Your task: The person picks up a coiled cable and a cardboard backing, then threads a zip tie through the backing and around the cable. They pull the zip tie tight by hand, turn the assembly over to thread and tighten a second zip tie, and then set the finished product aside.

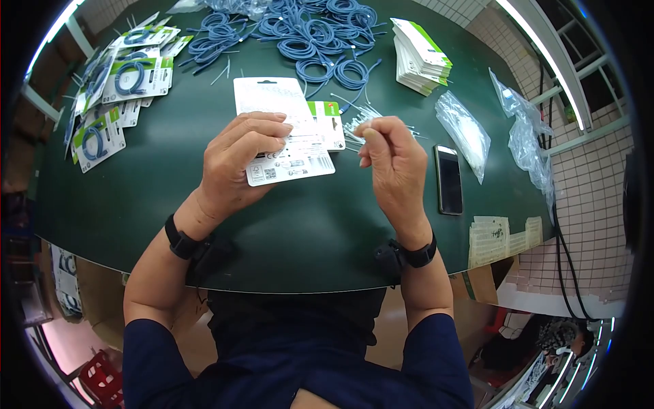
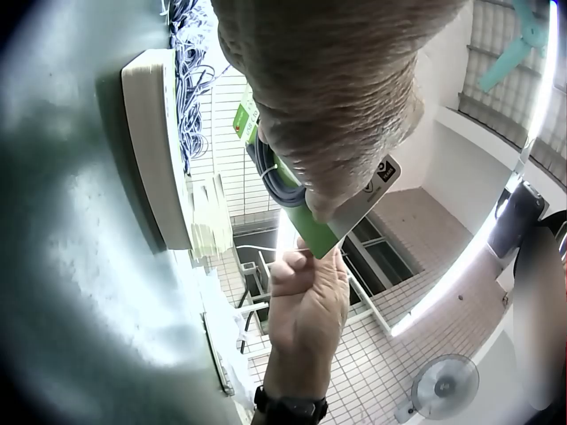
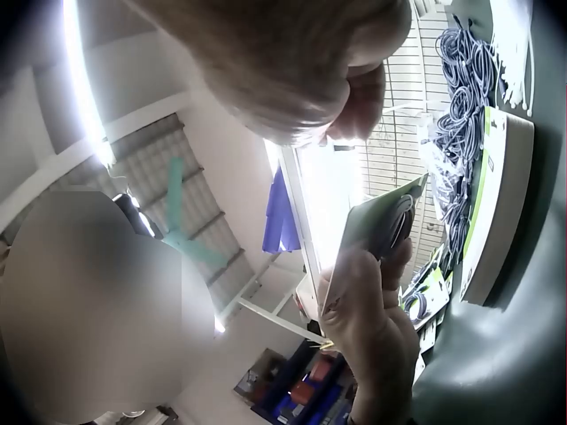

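Note:
My left hand [image 1: 242, 153] grips a white and green packaging card [image 1: 269, 99], its printed back turned up in the head view. On the card's other face lies a coiled dark blue cable [image 2: 276, 177], seen in the left wrist view. To the right, close to the card, my right hand [image 1: 395, 163] has thumb and forefinger pinched together. A thin white cable tie [image 2: 257, 249] sticks out from those fingers in the left wrist view. Beyond the right hand lies a loose pile of white cable ties [image 1: 364, 119]. A stack of cards [image 1: 334, 126] stands partly hidden behind the held card.
Coiled blue cables [image 1: 317, 41] cover the far middle of the green table [image 1: 170, 204]. Carded cables [image 1: 129, 78] are heaped at left. At right are another stack of cards [image 1: 420, 58], a plastic bag [image 1: 466, 133], a phone [image 1: 448, 180] and crumpled clear plastic [image 1: 528, 136].

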A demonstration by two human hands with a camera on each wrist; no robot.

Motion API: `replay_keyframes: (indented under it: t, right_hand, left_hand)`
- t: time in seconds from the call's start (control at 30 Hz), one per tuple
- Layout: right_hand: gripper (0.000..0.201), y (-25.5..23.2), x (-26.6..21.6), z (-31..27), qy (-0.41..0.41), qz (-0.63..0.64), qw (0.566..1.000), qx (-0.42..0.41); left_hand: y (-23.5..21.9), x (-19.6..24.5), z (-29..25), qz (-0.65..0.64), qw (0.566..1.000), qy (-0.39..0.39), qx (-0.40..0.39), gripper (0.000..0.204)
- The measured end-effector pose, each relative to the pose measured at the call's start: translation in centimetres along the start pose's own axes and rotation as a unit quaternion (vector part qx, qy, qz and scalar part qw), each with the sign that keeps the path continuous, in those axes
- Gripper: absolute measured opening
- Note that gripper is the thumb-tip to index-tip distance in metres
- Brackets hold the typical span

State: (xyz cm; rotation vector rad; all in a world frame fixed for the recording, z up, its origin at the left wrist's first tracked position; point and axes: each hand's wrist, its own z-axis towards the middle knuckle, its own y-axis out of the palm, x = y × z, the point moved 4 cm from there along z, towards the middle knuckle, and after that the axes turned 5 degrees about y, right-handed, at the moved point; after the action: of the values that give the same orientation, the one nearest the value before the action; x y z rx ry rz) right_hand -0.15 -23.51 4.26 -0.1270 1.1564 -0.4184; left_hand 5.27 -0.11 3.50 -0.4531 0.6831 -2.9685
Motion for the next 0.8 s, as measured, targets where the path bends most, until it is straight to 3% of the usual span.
replay_keyframes:
  t: [0.03,0.13,0.4,0.53,0.8]
  right_hand:
    - [0.004,0.3,-0.2,-0.1,0.0,0.005,1.0,-0.007]
    - [0.005,0.1,-2.3,-0.8,-0.139,0.056,0.988,0.044]
    - [0.009,1.8,-5.1,-2.8,-0.271,0.092,0.957,-0.055]
    - [0.017,2.1,-4.5,-2.9,-0.239,0.106,0.963,-0.061]
    - [0.012,2.2,-4.3,-2.7,-0.235,0.062,0.967,-0.072]
  left_hand:
    - [-0.1,0.0,0.0,-0.002,1.0,0.003,0.005,0.037]
    - [-0.5,0.0,0.0,0.002,1.0,0.002,0.014,0.037]
    - [-0.5,0.2,-0.1,-0.011,1.0,0.017,0.022,0.038]
    - [-0.6,0.3,-0.2,-0.005,1.0,0.022,0.017,0.039]
    - [-0.6,0.3,-0.2,-0.006,1.0,0.028,0.011,0.042]
